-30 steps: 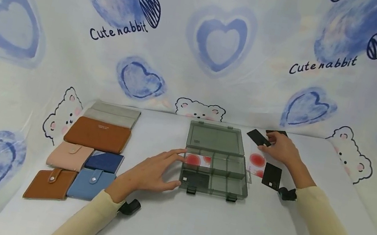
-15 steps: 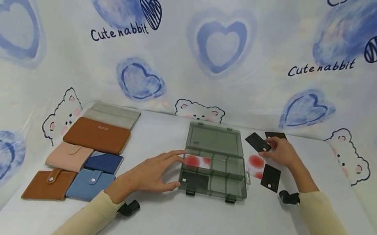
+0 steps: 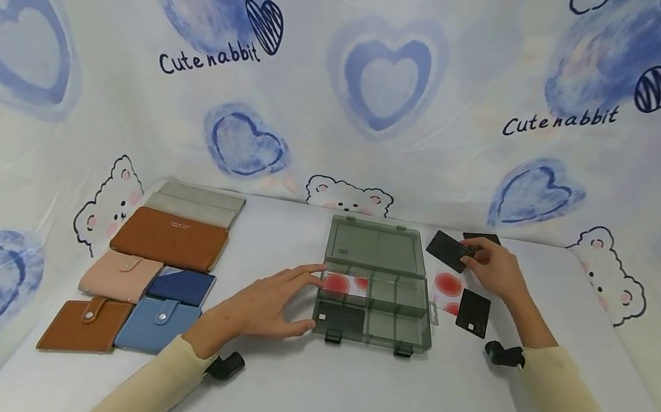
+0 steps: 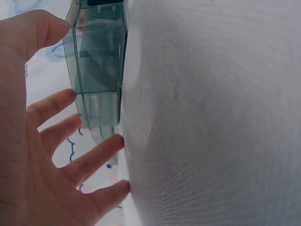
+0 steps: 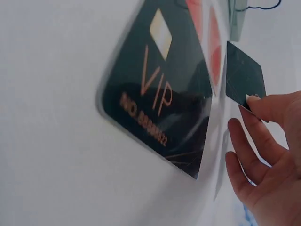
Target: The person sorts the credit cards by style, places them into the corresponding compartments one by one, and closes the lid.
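Observation:
In the head view, my right hand (image 3: 496,269) pinches a black card (image 3: 448,250) by its near right corner, between thumb and fingers. The right wrist view shows that held card (image 5: 244,77) lifted off the table, tilted. My left hand (image 3: 265,301) lies with spread fingers against the left side of a green see-through compartment box (image 3: 395,326), thumb and fingertips touching its wall. The box's lid (image 3: 378,244) is laid back. Inside, a red-and-white card (image 3: 346,284) sits in the back left and a black card (image 3: 341,317) in the front left.
Right of the box lie a red-patterned card (image 3: 446,289), a black VIP card (image 3: 473,313) and another black card (image 3: 483,237), partly hidden by my right hand. At left are several wallets, including a brown one (image 3: 170,236), a pink one (image 3: 120,274) and a blue one (image 3: 159,327).
The black card in my right hand has turned flatter to view and come slightly up from the table as my hand shifted a little right. My left hand stays against the box.

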### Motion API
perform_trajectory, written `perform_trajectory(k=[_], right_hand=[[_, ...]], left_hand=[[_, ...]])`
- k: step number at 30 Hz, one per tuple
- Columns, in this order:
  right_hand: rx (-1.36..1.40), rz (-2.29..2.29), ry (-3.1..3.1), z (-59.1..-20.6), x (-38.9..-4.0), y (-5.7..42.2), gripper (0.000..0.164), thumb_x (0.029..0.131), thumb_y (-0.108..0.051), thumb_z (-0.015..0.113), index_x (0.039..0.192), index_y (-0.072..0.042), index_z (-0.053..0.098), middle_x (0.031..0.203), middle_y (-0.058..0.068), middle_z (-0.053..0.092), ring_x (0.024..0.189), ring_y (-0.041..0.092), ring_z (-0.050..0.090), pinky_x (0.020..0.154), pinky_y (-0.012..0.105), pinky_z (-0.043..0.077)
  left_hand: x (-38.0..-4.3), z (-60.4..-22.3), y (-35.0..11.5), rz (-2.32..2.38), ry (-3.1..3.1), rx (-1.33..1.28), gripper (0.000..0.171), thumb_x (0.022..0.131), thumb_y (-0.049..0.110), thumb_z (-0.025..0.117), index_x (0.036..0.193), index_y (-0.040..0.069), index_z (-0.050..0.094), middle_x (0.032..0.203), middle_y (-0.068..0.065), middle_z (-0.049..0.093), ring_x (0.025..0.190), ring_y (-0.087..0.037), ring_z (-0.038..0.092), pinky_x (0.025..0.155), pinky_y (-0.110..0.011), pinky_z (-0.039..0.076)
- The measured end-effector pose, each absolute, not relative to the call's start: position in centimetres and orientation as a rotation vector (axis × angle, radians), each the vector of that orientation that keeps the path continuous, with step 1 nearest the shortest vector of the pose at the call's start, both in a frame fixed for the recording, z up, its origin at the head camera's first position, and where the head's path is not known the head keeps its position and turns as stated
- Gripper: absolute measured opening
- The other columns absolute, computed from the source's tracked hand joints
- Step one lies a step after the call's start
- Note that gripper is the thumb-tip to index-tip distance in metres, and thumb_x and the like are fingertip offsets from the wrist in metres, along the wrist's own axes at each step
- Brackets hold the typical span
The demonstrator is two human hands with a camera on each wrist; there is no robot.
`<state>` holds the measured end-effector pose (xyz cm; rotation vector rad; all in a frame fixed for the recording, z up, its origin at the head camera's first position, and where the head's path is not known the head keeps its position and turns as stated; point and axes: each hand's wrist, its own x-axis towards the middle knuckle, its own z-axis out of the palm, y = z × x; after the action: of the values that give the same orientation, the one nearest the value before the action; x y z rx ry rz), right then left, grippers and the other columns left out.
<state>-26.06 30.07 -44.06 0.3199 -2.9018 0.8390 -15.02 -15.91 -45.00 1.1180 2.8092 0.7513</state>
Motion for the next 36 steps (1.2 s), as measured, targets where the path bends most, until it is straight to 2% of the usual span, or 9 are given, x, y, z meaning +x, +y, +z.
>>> perform_trajectory(k=[5, 8, 11, 18, 20, 22, 26, 30, 36], right_hand=[[0.293, 0.885, -2.792, -43.6, -24.8, 29.0, 0.036, 0.097, -0.018, 0.069, 0.132, -0.008, 0.065, 0.096, 0.02, 0.071, 0.08, 0.034, 0.065, 0.059, 0.039, 0.046], [0.279, 0.938, -2.722, -43.2, -23.8, 27.8, 0.036, 0.097, -0.018, 0.069, 0.131, -0.009, 0.066, 0.095, 0.019, 0.07, 0.09, 0.037, 0.067, 0.07, 0.049, 0.053], [0.29, 1.014, -2.673, -42.8, -22.6, 26.6, 0.035, 0.096, -0.016, 0.07, 0.131, -0.011, 0.066, 0.094, 0.017, 0.069, 0.098, 0.041, 0.069, 0.083, 0.058, 0.053], [0.372, 1.179, -2.63, -41.3, -20.0, 23.8, 0.032, 0.095, -0.014, 0.072, 0.126, -0.015, 0.066, 0.086, 0.009, 0.071, 0.104, 0.039, 0.07, 0.096, 0.058, 0.05], [0.388, 1.192, -2.636, -40.8, -19.2, 22.9, 0.031, 0.095, -0.014, 0.071, 0.126, -0.017, 0.067, 0.086, 0.007, 0.07, 0.102, 0.037, 0.07, 0.093, 0.056, 0.052], [0.407, 1.208, -2.645, -40.5, -18.4, 22.1, 0.031, 0.095, -0.013, 0.07, 0.125, -0.019, 0.067, 0.086, 0.005, 0.069, 0.095, 0.034, 0.071, 0.081, 0.052, 0.056], [0.495, 1.196, -2.665, -40.4, -17.2, 20.5, 0.032, 0.093, -0.01, 0.07, 0.123, -0.021, 0.068, 0.084, 0.0, 0.067, 0.085, 0.025, 0.07, 0.068, 0.043, 0.055], [0.634, 1.191, -2.681, -40.7, -16.4, 19.2, 0.035, 0.091, -0.006, 0.073, 0.121, -0.023, 0.068, 0.082, -0.003, 0.063, 0.085, 0.017, 0.072, 0.074, 0.04, 0.056], [0.817, 1.202, -2.73, -41.6, -15.3, 17.3, 0.034, 0.091, -0.005, 0.074, 0.121, -0.021, 0.069, 0.08, -0.008, 0.063, 0.072, 0.007, 0.068, 0.069, 0.028, 0.057]], left_hand=[[-14.9, -45.3, -16.0, 0.747, 2.809, 1.088, 0.062, 0.092, 0.056, 0.064, 0.145, 0.026, 0.048, 0.165, 0.005, 0.027, 0.143, -0.019, 0.039, 0.103, -0.051, 0.047], [-14.9, -45.3, -16.1, 0.74, 2.81, 1.08, 0.063, 0.092, 0.056, 0.064, 0.145, 0.026, 0.048, 0.165, 0.005, 0.027, 0.143, -0.018, 0.039, 0.103, -0.051, 0.047], [-14.9, -45.3, -16.1, 0.742, 2.808, 1.083, 0.064, 0.092, 0.055, 0.065, 0.146, 0.025, 0.047, 0.165, 0.004, 0.028, 0.143, -0.019, 0.04, 0.103, -0.051, 0.047], [-14.9, -45.2, -16.3, 0.774, 2.813, 1.096, 0.064, 0.092, 0.054, 0.066, 0.145, 0.024, 0.049, 0.164, 0.002, 0.029, 0.142, -0.022, 0.042, 0.102, -0.052, 0.047], [-14.9, -45.2, -16.3, 0.778, 2.813, 1.091, 0.063, 0.092, 0.054, 0.066, 0.145, 0.025, 0.049, 0.165, 0.003, 0.029, 0.142, -0.021, 0.042, 0.102, -0.052, 0.047], [-14.9, -45.3, -16.3, 0.779, 2.814, 1.09, 0.063, 0.092, 0.054, 0.066, 0.145, 0.025, 0.049, 0.165, 0.004, 0.029, 0.143, -0.021, 0.041, 0.103, -0.052, 0.046], [-14.9, -45.3, -16.2, 0.775, 2.807, 1.083, 0.062, 0.092, 0.055, 0.065, 0.144, 0.026, 0.049, 0.165, 0.005, 0.027, 0.144, -0.02, 0.039, 0.104, -0.052, 0.046], [-15.0, -45.2, -16.1, 0.76, 2.81, 1.087, 0.062, 0.092, 0.057, 0.064, 0.144, 0.026, 0.048, 0.165, 0.005, 0.026, 0.144, -0.018, 0.038, 0.103, -0.051, 0.047], [-15.3, -45.2, -16.1, 0.736, 2.814, 1.081, 0.062, 0.092, 0.058, 0.063, 0.145, 0.029, 0.048, 0.166, 0.007, 0.025, 0.144, -0.017, 0.038, 0.104, -0.051, 0.046]])
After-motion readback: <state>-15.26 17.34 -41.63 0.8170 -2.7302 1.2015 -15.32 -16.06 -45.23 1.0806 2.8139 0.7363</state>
